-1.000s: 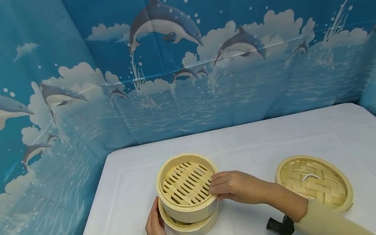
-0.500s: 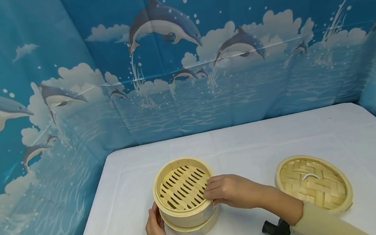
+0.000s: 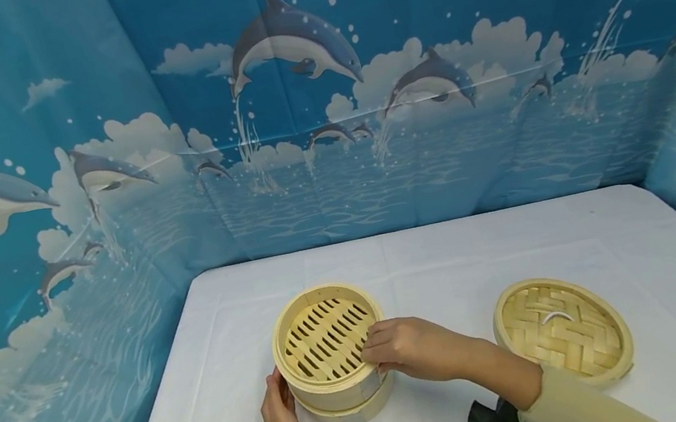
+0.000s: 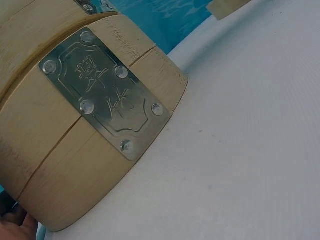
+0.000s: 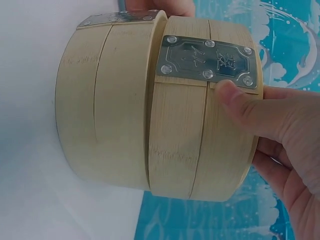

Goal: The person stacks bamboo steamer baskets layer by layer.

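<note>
Two round bamboo steamer baskets stand stacked on the white table, left of its middle. The upper basket (image 3: 329, 333) shows a slatted base and sits slightly offset over the lower basket (image 3: 355, 413); whether its rim is fully seated I cannot tell. My right hand (image 3: 413, 348) pinches the upper basket's right wall, thumb outside beside a metal plate (image 5: 209, 62) and fingers over the rim. My left hand (image 3: 281, 417) cups the left side of the lower basket, its fingertips partly hidden. In the left wrist view only a bit of that hand shows, beside the lower basket's metal plate (image 4: 105, 95).
A woven bamboo lid (image 3: 563, 330) with a white loop handle lies at the right, its left edge near my right forearm. A black curved object (image 3: 493, 419) lies partly under the sleeve (image 3: 578, 402). A dolphin-print curtain (image 3: 330, 167) encloses the table (image 3: 442, 260).
My right hand has brought the upper basket left and down, closing most of the visible gap above the lower basket. My left hand has barely moved.
</note>
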`<state>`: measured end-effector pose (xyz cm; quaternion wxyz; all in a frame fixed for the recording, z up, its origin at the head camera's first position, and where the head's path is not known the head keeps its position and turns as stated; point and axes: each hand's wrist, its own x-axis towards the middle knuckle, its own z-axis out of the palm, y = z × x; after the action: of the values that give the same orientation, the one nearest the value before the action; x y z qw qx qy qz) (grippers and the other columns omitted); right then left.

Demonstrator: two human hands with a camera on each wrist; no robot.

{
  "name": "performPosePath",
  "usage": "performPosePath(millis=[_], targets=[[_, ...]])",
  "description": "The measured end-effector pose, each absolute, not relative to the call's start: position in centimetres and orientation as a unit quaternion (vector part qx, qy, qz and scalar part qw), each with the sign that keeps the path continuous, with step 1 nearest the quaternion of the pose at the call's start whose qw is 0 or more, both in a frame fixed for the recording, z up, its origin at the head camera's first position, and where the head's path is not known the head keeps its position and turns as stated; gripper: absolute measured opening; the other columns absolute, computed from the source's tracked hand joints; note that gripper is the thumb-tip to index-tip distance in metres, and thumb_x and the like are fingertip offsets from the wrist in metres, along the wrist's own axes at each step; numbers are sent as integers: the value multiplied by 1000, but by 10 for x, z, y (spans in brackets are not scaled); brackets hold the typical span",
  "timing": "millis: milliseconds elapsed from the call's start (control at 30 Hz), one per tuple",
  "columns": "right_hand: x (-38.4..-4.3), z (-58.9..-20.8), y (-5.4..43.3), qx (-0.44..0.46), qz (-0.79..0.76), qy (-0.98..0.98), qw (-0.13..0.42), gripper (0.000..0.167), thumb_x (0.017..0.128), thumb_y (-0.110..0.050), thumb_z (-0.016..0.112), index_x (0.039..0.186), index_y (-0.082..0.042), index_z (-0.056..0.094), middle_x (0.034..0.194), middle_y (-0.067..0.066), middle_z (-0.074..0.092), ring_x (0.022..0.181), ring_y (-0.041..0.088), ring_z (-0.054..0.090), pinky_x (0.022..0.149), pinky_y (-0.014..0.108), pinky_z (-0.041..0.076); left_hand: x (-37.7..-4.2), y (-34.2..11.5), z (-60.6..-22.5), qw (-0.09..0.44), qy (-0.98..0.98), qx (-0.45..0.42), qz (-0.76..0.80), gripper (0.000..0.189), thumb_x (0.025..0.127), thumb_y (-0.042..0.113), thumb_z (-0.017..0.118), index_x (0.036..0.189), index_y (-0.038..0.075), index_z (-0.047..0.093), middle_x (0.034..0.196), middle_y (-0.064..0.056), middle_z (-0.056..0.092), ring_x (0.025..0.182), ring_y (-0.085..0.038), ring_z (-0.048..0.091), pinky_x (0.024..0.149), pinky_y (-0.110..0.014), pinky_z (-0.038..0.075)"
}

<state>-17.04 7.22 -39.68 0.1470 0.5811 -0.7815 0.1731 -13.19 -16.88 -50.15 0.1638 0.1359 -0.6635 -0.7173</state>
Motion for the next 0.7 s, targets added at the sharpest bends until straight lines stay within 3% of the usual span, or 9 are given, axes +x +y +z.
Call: performPosePath(millis=[400,700], targets=[[-165,-394,70,550,161,-812,114,27,75,-9,76,100,-11,68,100,-5,66,99,9,56,91,18,43,-133,-169,-503,167,-665,136,-715,54,103,31,20,132,-10,40,137,-22,40,127,-29,36,103,-23,33],[-165,-397,70,561,158,-800,143,26,75,-13,76,99,-12,67,99,-5,66,96,10,56,90,20,44,-133,-168,-503,164,-665,139,-716,53,103,30,20,132,-10,40,137,-22,39,127,-29,36,104,-26,32]])
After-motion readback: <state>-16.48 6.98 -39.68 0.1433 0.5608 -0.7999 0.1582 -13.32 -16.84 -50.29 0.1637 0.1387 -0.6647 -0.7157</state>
